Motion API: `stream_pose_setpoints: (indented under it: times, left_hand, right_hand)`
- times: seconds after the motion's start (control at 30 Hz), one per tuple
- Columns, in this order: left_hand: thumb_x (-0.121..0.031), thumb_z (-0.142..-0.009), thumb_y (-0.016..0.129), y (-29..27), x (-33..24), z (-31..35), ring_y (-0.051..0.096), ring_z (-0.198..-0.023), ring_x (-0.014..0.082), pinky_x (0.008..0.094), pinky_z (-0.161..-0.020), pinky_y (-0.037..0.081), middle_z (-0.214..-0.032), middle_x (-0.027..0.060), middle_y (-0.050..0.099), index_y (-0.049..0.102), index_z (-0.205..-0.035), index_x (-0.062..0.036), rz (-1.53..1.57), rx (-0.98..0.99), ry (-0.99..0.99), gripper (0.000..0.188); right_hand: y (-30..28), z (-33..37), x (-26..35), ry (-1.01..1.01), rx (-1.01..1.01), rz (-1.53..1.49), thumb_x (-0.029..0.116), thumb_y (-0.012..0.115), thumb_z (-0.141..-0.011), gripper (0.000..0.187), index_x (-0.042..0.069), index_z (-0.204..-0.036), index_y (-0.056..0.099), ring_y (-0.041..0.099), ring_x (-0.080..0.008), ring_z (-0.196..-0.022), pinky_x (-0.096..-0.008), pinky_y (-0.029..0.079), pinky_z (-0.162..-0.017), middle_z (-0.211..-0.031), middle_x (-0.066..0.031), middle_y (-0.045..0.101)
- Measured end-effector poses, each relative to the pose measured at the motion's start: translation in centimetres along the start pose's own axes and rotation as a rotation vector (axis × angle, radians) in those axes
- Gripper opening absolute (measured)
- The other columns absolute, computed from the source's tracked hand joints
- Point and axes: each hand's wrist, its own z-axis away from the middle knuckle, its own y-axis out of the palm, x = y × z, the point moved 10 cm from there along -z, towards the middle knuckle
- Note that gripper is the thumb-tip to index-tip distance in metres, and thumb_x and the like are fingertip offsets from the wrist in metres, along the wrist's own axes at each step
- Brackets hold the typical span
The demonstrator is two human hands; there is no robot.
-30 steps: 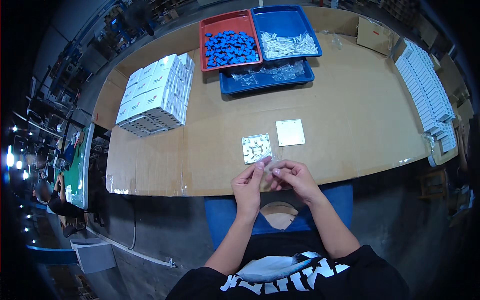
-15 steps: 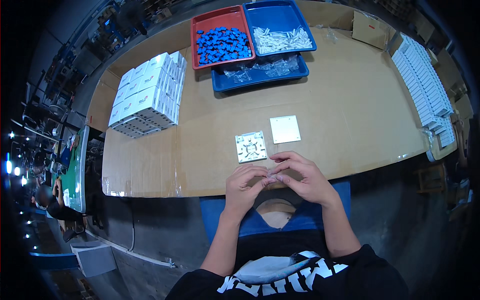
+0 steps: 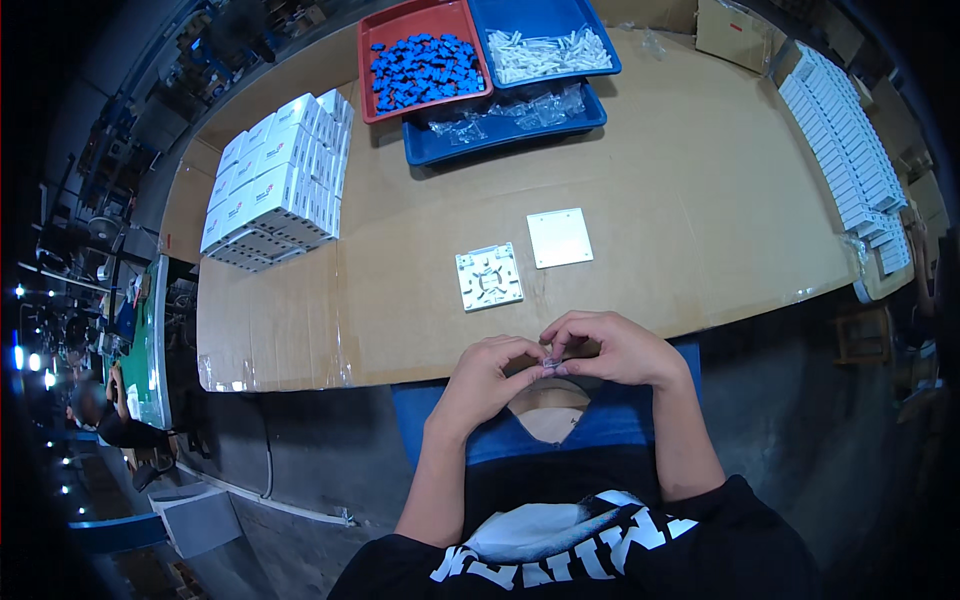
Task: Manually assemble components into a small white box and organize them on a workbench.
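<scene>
Close to the table's front edge, my left hand (image 3: pixel 487 378) and my right hand (image 3: pixel 622 350) meet fingertip to fingertip. Pinched between them is a small clear plastic piece (image 3: pixel 551 365), perhaps a tiny bag; its shape is mostly hidden by the fingers. Beyond the hands lies an open square white plastic box base (image 3: pixel 490 278) with moulded clips and a round centre. To its right, slightly farther off, a flat square white cover (image 3: pixel 560 238) with small corner holes rests apart from it.
A red tray (image 3: pixel 372 105) of blue connectors and a blue tray (image 3: pixel 600 68) of white sleeves sit at the back, above another blue tray (image 3: pixel 430 155) with clear bags. White boxes (image 3: pixel 275 185) are stacked left; white pieces (image 3: pixel 845 150) line the right edge. A person (image 3: pixel 115 415) sits far left.
The view has shifted, so the table things appear a little higher and farther left. My fingers have closed tighter together around the small clear piece, right fingers drawn in.
</scene>
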Motion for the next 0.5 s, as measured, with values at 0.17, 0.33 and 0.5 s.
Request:
stream_pose_setpoints:
  times: [0.17,0.33,0.5]
  left_hand:
    - [-0.006,-0.089,0.076,0.7,1.3,0.1,0.072,-0.093,0.0183,0.0333,-0.085,0.055,-0.099,0.0113,0.076,0.072,-0.103,0.0022,0.016,0.059,-0.11,0.017]
    - [-0.009,-0.095,0.072,1.4,2.1,0.5,0.07,-0.098,0.0151,0.0301,-0.09,0.054,-0.103,0.0082,0.075,0.068,-0.116,0.006,0.359,0.105,-0.246,0.026]
    - [-0.025,-0.105,0.062,2.5,2.5,0.4,0.07,-0.103,0.0164,0.0301,-0.094,0.053,-0.109,0.0088,0.075,0.067,-0.125,0.0043,0.463,0.193,-0.129,0.036]
  right_hand:
    - [-0.4,0.0,-0.3,-0.006,-0.032,0.08,0.011,0.079,-0.085,0.019,0.001,-0.096,0.068,0.069,-0.0274,-0.102,-0.037,0.054,-0.091,-0.114,-0.0129,0.072]
    - [0.0,-0.1,0.2,-0.038,-0.003,-0.071,0.01,0.08,-0.084,0.018,0.002,-0.091,0.066,0.069,-0.0246,-0.104,-0.0371,0.054,-0.092,-0.111,-0.013,0.074]
    - [-0.1,-0.1,1.1,-0.121,-0.026,-0.189,0.007,0.08,-0.085,0.012,0.003,-0.086,0.068,0.067,-0.0231,-0.114,-0.0365,0.05,-0.101,-0.13,-0.0147,0.068]
